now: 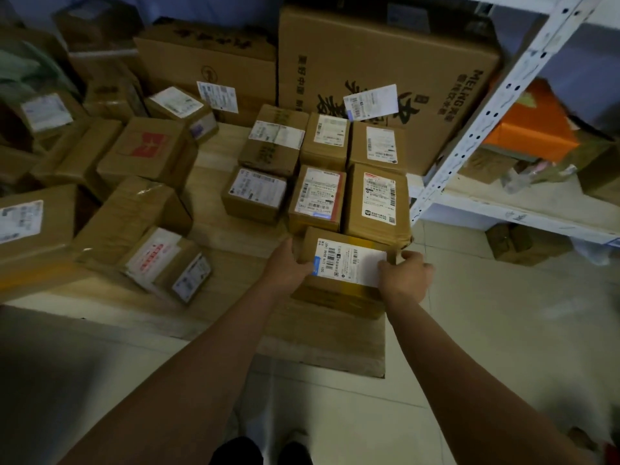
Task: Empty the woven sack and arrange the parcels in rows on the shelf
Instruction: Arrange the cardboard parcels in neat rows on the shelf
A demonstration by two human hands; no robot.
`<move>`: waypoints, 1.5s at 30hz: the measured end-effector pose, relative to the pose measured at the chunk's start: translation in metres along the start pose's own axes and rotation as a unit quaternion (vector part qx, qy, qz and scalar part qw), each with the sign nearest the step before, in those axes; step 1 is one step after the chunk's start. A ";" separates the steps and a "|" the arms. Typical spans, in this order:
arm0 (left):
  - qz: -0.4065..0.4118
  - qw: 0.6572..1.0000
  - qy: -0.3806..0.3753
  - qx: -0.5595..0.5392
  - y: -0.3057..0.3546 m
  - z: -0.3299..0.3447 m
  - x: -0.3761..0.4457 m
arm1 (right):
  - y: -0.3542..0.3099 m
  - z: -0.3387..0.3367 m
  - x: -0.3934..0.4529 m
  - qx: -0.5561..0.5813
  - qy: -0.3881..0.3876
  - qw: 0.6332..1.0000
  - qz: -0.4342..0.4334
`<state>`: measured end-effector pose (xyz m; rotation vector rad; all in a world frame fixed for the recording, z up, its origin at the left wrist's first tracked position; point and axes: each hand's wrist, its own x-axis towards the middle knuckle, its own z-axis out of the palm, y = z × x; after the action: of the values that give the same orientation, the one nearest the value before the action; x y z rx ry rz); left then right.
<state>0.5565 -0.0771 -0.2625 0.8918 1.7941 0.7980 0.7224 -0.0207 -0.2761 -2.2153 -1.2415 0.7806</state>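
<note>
A brown cardboard parcel (345,270) with a white shipping label lies at the near end of two rows of labelled parcels (318,196) on a flat cardboard sheet (235,229) on the floor. My left hand (290,263) grips its left end and my right hand (404,276) grips its right end. The parcel touches the parcels behind it. No woven sack is in view. A white metal shelf (476,129) stands to the right, holding an orange box (533,125).
Loose parcels (134,203) lie in a jumbled pile on the left. Two large cartons (385,62) stand upright at the back. Pale floor tiles (486,347) spread at the front right. More boxes (523,243) sit under the shelf.
</note>
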 end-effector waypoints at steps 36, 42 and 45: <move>-0.030 0.998 0.051 -0.025 -0.055 -0.091 0.005 | -0.068 0.086 -0.110 -0.143 -0.224 0.930 -0.253; -0.068 0.997 0.004 0.028 -0.075 -0.085 0.004 | -0.050 0.061 -0.083 -0.187 -0.079 0.923 -0.326; -0.057 0.998 0.010 0.020 -0.073 -0.076 0.005 | -0.035 0.050 -0.068 -0.271 -0.111 0.913 -0.283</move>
<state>0.4681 -0.1207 -0.2993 0.8010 1.8677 0.7023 0.6391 -0.0565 -0.2727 -1.9864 -2.3032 0.4920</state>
